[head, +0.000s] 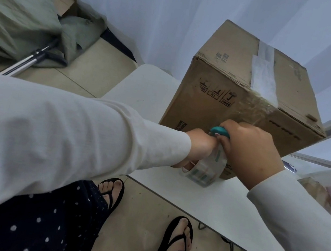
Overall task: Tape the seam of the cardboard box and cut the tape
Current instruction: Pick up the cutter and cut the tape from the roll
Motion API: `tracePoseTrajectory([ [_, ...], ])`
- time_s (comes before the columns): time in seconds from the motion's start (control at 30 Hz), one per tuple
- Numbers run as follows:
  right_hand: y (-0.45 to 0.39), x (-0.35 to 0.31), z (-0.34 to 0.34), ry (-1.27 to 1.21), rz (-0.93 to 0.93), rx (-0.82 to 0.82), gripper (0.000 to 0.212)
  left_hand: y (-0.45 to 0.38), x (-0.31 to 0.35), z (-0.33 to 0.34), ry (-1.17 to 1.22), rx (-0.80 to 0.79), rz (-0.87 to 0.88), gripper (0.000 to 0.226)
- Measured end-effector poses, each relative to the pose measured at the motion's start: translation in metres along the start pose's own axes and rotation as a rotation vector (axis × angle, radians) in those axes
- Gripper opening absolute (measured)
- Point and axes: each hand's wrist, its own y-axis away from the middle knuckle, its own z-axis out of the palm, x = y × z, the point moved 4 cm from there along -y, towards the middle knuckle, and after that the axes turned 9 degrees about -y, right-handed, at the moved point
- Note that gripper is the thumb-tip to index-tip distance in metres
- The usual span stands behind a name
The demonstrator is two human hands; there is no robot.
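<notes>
A closed cardboard box [223,103] stands on a white table [142,88]. A strip of clear tape [263,73] runs along its top seam and down the near side. My left hand [198,149] grips the roll of clear tape [202,173] low against the box's near side, just above the table. My right hand [250,150] is closed on teal-handled scissors [220,131], held at the tape between the roll and the box. The blades are hidden behind my hands.
The table's near edge [211,214] runs diagonally above my sandalled feet [179,235] on the tiled floor. A green cloth heap [20,19] with a metal pole [26,63] lies at the left. White curtains hang behind the box. A cluttered shelf [325,194] sits at the right.
</notes>
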Motion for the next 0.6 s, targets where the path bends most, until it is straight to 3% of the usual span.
tracePoseTrajectory([
  [0.6,0.0026,-0.0006,0.0005,-0.003,0.051,-0.018,0.027,-0.0079,-0.0026,0.0012,0.035,0.033,-0.031,0.037],
])
